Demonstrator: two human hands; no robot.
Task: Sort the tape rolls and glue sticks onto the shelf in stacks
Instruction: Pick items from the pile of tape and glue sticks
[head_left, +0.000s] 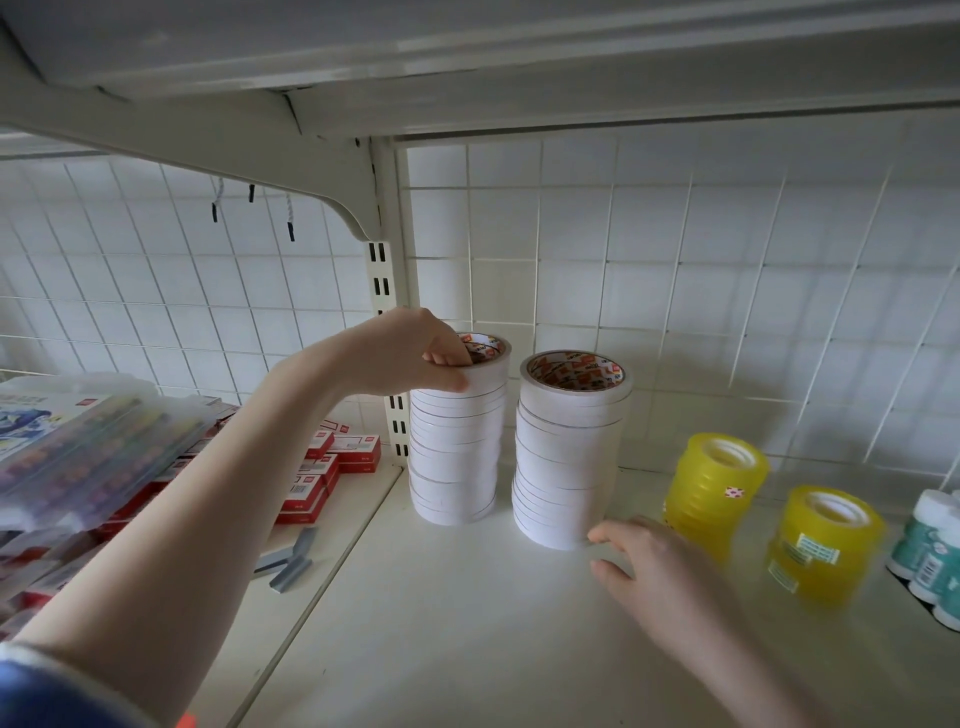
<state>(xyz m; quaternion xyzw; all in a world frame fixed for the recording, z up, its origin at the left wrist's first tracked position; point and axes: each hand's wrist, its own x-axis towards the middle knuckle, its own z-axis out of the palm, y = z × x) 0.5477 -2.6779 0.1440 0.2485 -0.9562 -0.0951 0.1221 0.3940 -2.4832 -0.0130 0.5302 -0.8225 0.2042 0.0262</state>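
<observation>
The left hand (410, 353) sits atop the left white stack (456, 436) at the back of the shelf (467, 623), fingers (447, 358) hooked into the core of the top roll (485, 358), thumb outside: it grips that roll from straight above, along the stack's upright axis. Just beside stands the second white stack (569, 452). The right hand (660, 566), fingers spread and holding nothing, hovers at that stack's base. Right again stand two yellow tape stacks (714, 483).

red boxes (332, 467) are piled left of the upright, loose staple strips (291, 558) before them, clear marker cases (78, 436) farther left.
</observation>
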